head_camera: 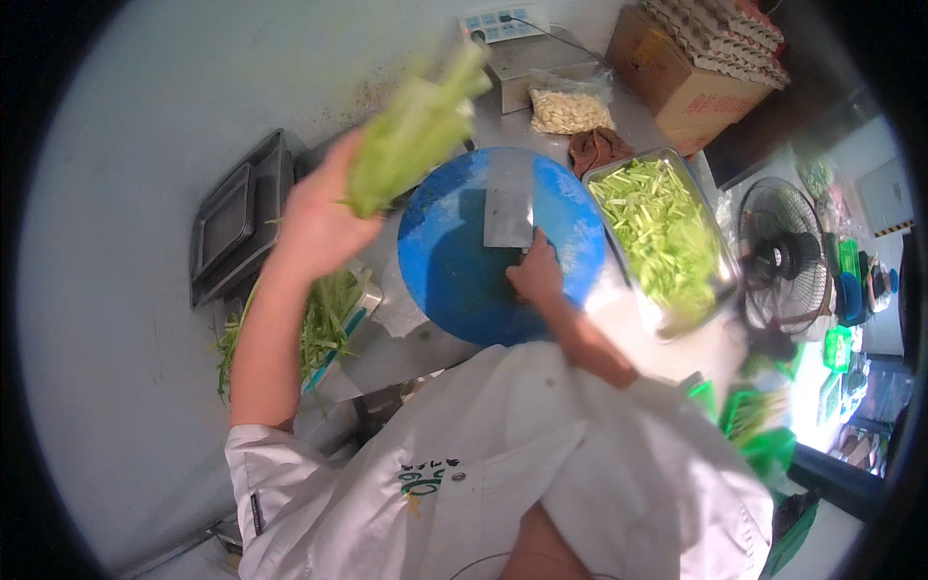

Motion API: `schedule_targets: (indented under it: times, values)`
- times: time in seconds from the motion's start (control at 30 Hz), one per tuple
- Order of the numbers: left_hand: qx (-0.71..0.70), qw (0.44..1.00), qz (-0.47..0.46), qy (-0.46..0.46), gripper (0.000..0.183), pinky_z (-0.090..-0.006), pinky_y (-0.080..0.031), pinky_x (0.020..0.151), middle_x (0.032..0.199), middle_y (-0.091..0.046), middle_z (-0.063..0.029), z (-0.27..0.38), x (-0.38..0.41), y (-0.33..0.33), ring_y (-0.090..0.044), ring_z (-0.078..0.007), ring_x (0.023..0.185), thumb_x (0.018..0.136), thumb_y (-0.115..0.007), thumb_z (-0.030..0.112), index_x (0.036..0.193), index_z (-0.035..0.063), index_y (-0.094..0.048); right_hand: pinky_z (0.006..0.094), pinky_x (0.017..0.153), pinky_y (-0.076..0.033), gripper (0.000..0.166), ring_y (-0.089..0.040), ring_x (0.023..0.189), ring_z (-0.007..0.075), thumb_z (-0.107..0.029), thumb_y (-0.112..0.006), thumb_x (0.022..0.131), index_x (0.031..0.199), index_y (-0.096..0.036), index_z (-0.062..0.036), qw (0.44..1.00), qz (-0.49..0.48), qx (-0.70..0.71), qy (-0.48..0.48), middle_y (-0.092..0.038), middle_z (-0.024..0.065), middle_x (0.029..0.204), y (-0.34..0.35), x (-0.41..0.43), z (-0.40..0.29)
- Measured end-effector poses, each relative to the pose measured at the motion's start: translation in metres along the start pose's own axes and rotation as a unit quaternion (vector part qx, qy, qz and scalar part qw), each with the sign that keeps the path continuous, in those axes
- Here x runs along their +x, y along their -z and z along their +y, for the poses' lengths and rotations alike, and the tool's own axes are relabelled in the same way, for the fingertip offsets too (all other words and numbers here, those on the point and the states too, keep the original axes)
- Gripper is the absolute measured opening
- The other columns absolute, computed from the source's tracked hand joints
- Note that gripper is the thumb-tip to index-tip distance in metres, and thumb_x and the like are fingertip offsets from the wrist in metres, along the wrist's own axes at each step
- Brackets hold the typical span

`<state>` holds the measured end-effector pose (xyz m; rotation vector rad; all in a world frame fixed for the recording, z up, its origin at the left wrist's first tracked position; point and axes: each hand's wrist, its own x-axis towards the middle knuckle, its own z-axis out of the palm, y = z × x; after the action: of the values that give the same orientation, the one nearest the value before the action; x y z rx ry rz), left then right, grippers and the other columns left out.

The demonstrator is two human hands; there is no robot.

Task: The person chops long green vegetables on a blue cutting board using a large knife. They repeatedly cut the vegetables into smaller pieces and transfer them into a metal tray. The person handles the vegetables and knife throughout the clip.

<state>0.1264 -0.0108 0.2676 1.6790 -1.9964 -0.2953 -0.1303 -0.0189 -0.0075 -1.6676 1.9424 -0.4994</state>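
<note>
My left hand [326, 210] grips a blurred bunch of pale green stalks, likely celery [413, 130], lifted up and to the left of the round blue chopping board [464, 304]. On the board, my right hand [538, 268] is around the handle of a cleaver [510, 199]; its broad blade lies nearly flat and points away from me. Cut green stalk pieces fill a steel tray [605, 210] just right of the board. Leafy green trimmings [326, 319] are heaped beneath my left forearm, partly hidden by it.
Behind the board are a bag of pale peeled cloves or nuts [569, 109], a brown cloth [598, 148] and a power strip [504, 23]. Egg trays [718, 36] sit on a cardboard box [681, 87]. Dark metal trays [239, 217] lean at left; a fan [783, 254] stands right.
</note>
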Motion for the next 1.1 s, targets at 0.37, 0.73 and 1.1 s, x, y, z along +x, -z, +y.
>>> schedule_targets:
  times: [0.37,0.73,1.1]
  values:
    - [0.198,0.944,-0.251,0.078,0.099,-0.0546,-0.043,0.101,0.134,-0.053,-0.0227,-0.007,0.003,-0.261,-0.053,-0.0404,0.123,0.073,-0.083,0.044,0.154,0.0137,-0.035,0.0429,0.07,-0.053,0.027,-0.069,0.075,0.0368,-0.013,-0.066,0.077,0.099,-0.062,0.0029,0.987,-0.042,0.154,-0.034,-0.07,0.0214,0.083,0.119,0.039,0.147]
    - [0.209,0.962,-0.174,0.011,0.12,-0.0629,-0.017,0.118,0.16,-0.023,-0.0249,0.01,-0.028,-0.27,-0.022,-0.0432,0.148,0.063,-0.084,0.062,0.158,0.0141,-0.029,0.0537,0.081,-0.054,0.038,-0.066,0.096,0.0452,-0.012,-0.058,0.087,0.124,-0.054,-0.0055,0.997,-0.059,-0.018,0.044,-0.069,0.0234,0.102,0.143,0.003,0.097]
    - [0.215,0.965,-0.131,0.074,0.098,-0.063,-0.024,0.116,0.157,-0.031,-0.0231,-0.01,-0.032,-0.273,-0.029,-0.0448,0.145,0.074,-0.081,0.051,0.154,0.0163,-0.037,0.0516,0.076,-0.053,0.04,-0.067,0.088,0.0433,-0.011,-0.059,0.085,0.124,-0.057,-0.0064,0.995,-0.052,0.065,0.061,-0.07,0.0225,0.091,0.13,0.005,0.106]
